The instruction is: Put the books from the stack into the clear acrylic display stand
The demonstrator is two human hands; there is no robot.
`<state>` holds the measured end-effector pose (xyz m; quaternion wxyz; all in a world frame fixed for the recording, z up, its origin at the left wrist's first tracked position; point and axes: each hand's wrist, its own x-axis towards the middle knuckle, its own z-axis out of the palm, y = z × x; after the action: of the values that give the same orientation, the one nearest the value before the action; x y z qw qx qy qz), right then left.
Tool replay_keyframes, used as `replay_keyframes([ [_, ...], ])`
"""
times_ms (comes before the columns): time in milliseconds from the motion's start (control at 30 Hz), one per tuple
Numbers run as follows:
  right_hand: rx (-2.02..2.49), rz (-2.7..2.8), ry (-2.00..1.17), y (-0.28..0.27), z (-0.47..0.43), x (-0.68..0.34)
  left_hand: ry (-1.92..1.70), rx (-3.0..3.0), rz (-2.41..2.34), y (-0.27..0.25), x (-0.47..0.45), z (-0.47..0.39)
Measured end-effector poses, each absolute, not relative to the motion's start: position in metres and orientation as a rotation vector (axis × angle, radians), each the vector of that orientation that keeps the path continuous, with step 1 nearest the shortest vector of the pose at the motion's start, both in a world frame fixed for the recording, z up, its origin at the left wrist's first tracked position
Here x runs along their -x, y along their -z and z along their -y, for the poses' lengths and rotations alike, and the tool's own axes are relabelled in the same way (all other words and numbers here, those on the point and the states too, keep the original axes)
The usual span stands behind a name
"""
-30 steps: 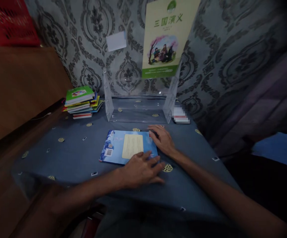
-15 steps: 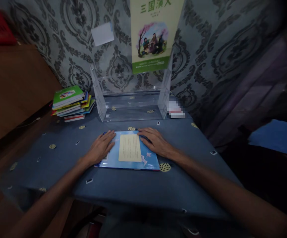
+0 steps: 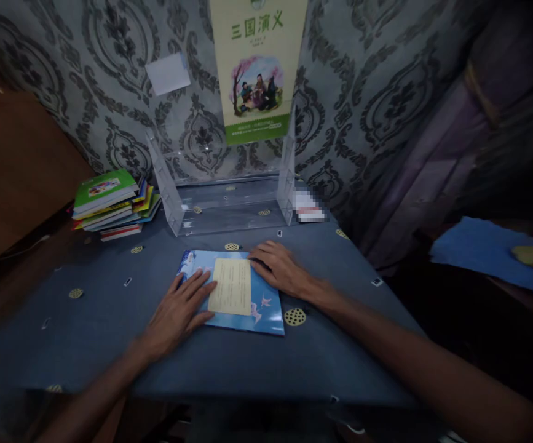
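A thin blue book with a pale yellow text panel lies closed on the cloth-covered table. Across its left part, my left hand rests flat with fingers spread, hiding the lower left corner. My right hand lies over the upper right part, its fingertips at the far edge near the panel and its fingers loosely bent. Neither hand lifts the book. Behind the book stands a clear acrylic rack.
A stack of books sits at the table's left back. A small blurred-out white item is right of the rack. A Chinese-titled poster and a white card are before the patterned wall. A blue cloth lies at right.
My view has swung a little to the right. My left hand has slid nearer to me over the book, its fingers spreading and uncovering the far left corner. My right hand stays near the far edge.
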<state>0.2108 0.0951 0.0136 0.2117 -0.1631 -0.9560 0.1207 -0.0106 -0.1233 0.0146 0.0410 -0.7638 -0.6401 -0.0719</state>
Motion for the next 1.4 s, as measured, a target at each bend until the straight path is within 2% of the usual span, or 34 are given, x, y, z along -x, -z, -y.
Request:
replay_keyframes([
  [167,0.717,2.793,-0.209,-0.04,-0.085,-0.221,0.25,2.358,1.962,-0.018,0.03,0.087],
  [267,0.65,2.9,-0.184,-0.047,-0.077,-0.222,0.327,2.201,1.989,-0.018,0.031,0.062],
  [600,0.602,2.9,-0.242,-0.044,-0.075,-0.219,0.341,2.2,1.911,-0.016,0.014,0.022],
  [800,0.843,2.856,-0.101,-0.039,-0.087,-0.22,0.305,2.27,1.796,-0.018,0.013,-0.014],
  [967,0.993,2.818,-0.117,-0.036,-0.097,-0.221,0.194,2.217,1.769,-0.021,0.009,-0.041],
  [1400,0.952,2.67,-0.09,-0.016,-0.104,-0.226,0.252,2.213,1.839,-0.015,-0.01,-0.009],
])
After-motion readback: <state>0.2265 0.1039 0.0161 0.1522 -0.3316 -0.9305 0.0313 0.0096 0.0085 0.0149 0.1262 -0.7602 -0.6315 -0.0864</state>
